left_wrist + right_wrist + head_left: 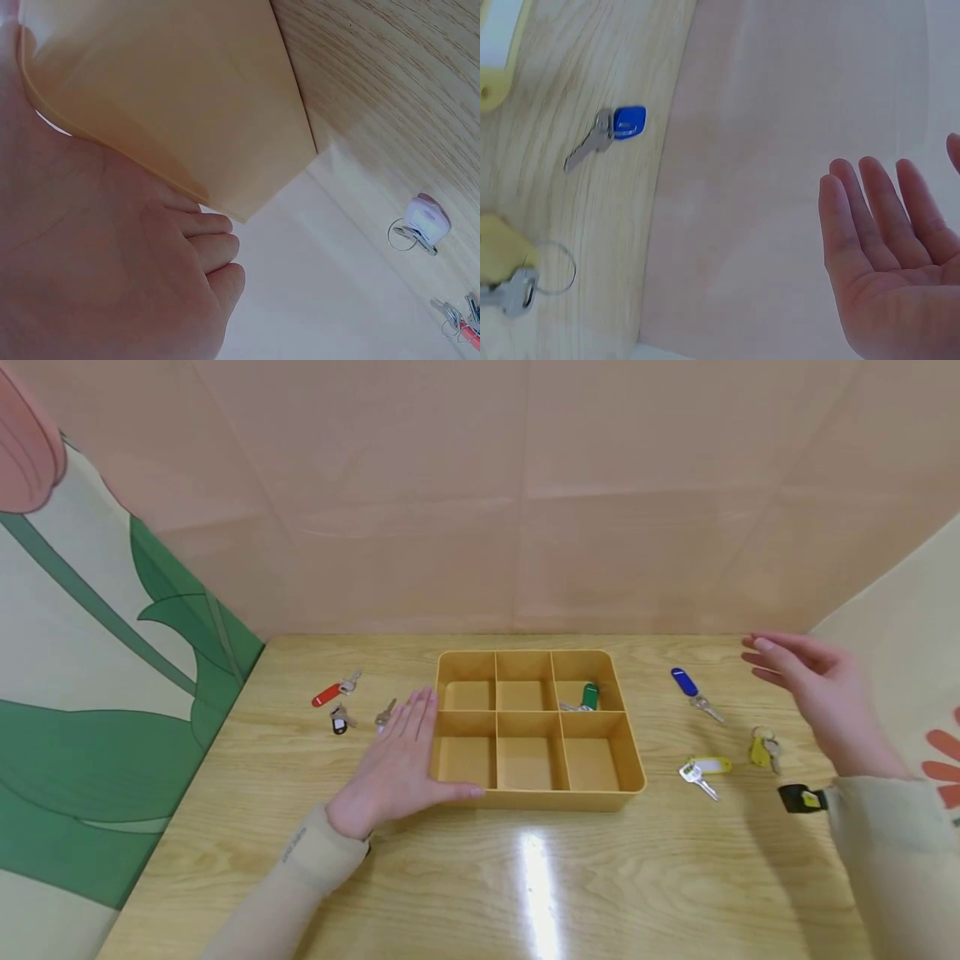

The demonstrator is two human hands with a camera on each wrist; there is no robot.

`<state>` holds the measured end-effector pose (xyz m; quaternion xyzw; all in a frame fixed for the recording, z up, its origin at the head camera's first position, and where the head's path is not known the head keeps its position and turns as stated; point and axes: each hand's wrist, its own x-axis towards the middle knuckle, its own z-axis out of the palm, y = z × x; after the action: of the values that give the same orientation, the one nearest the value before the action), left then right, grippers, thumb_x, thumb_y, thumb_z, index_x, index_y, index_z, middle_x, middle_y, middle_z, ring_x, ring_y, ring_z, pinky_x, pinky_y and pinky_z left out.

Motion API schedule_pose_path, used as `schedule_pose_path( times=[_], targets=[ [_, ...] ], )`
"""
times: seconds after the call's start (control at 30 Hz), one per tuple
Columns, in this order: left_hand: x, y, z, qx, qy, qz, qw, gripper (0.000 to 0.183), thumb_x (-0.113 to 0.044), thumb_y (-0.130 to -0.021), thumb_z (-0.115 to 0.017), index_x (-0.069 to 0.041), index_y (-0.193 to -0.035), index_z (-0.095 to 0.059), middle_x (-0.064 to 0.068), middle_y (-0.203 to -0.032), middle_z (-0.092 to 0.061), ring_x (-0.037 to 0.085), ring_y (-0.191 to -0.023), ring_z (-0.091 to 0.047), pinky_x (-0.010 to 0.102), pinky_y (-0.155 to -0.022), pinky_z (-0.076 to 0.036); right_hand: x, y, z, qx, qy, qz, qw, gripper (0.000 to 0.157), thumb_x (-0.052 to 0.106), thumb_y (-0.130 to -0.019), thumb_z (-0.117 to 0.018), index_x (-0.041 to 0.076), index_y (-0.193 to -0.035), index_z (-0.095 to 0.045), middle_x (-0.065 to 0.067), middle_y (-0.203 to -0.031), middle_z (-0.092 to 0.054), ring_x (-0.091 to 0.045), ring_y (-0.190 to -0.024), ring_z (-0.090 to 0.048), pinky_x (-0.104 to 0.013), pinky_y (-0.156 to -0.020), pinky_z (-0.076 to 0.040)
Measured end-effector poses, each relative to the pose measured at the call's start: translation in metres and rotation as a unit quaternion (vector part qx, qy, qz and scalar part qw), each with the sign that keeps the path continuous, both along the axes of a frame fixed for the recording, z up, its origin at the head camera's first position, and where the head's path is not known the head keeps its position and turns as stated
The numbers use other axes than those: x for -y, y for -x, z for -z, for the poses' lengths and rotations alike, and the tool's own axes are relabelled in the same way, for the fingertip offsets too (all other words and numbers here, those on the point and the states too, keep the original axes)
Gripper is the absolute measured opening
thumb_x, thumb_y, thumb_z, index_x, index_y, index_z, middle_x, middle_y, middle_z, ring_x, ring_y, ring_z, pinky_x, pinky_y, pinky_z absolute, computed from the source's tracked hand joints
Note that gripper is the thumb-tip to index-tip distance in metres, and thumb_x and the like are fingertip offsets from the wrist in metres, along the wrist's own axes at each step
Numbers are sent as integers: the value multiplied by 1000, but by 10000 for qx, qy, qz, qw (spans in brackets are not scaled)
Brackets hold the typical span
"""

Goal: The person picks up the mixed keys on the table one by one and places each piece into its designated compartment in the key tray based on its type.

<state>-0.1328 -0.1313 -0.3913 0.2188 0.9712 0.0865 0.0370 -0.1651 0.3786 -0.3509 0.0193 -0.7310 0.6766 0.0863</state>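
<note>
A yellow divided box (pixel 525 801) stands mid-table, its compartments in two rows. A key with a green tag (pixel 591 697) lies in the back right compartment. My left hand (pixel 393 768) rests against the box's left side, fingers straight, thumb along the front rim; the left wrist view shows its palm by the box wall (pixel 187 90). My right hand (pixel 832 693) hangs in the air at the right, holding nothing, fingers loosely extended. Nearest to it are a key with a blue tag (pixel 684 682), a key with a yellow tag (pixel 759 752) and another with a yellow-and-white tag (pixel 711 765).
Left of the box lie a key with a red tag (pixel 326 696) and one with a black tag (pixel 340 725). A key with a pale tag (pixel 427 219) lies close beside my left fingers. A pink wall covering (pixel 517 527) rises behind the table (pixel 450 885).
</note>
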Motion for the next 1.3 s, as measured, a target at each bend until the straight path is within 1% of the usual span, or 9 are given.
schedule_pose_path(
  times=[0.1,0.17,0.27,0.37,0.67,0.77,1.0,1.2,1.3],
  targets=[
    [0,0,0,35,-24,-18,10000,138,-101,-70,-34,-6,-160,11,10,-167,13,26,-154,9,40,-123,0,-6,-3,1,68,19,5,10000,42,17,-100,-67,-2,-137,-61,4,-122,-71,-4,-102,-70,-15,-82,-53],
    [0,0,0,55,-30,-34,10000,138,-101,-70,-34,-6,-160,11,9,-167,14,24,-153,12,40,-123,0,-9,-4,2,28,206,-14,9998,39,15,-100,-68,-2,-135,-63,2,-121,-71,-6,-103,-70,-17,-82,-54],
    [0,0,1,71,-32,-36,10000,139,-101,-70,-34,-6,-160,12,9,-167,14,21,-152,15,40,-122,1,-14,-5,5,-46,275,-3,9996,34,12,-100,-67,1,-132,-66,2,-120,-72,-6,-102,-70,-18,-83,-54],
    [0,0,1,64,-34,-30,10000,139,-101,-70,-34,-6,-160,12,9,-167,14,21,-152,15,40,-122,1,-19,-6,8,-70,195,55,9998,33,11,-100,-67,2,-131,-67,3,-119,-72,-5,-101,-70,-17,-82,-54],
    [0,0,2,39,-15,-18,10000,139,-101,-70,-33,-5,-160,10,9,-167,14,22,-152,14,39,-122,1,-35,-11,16,151,-817,350,9959,35,18,-102,-65,7,-135,-65,13,-118,-70,1,-99,-69,-13,-78,-54],
    [0,0,2,20,-9,-9,10000,139,-101,-70,-33,-5,-160,10,10,-167,13,23,-153,13,39,-122,1,-39,-12,20,219,-975,380,9943,34,19,-102,-64,9,-134,-65,16,-116,-71,2,-97,-69,-13,-77,-54],
    [0,0,1,53,-3,-18,10000,139,-101,-70,-33,-5,-160,11,9,-167,14,22,-152,14,39,-122,2,-47,-18,30,669,-1637,462,9832,29,28,-103,-62,20,-131,-63,28,-109,-67,8,-92,-67,-10,-73,-53],
    [0,0,1,67,-1,-28,10000,138,-101,-70,-33,-6,-160,12,9,-167,15,21,-152,15,39,-122,1,-51,-21,39,989,-2063,419,9726,36,35,-103,-62,19,-134,-60,34,-107,-63,13,-91,-64,-7,-70,-50],
    [0,0,1,55,-6,-26,10000,138,-101,-70,-33,-6,-160,12,9,-167,14,21,-152,14,40,-122,1,-53,-22,43,1087,-2159,409,9695,35,34,-103,-62,18,-134,-61,36,-105,-63,12,-89,-64,-7,-70,-49]
  ],
)
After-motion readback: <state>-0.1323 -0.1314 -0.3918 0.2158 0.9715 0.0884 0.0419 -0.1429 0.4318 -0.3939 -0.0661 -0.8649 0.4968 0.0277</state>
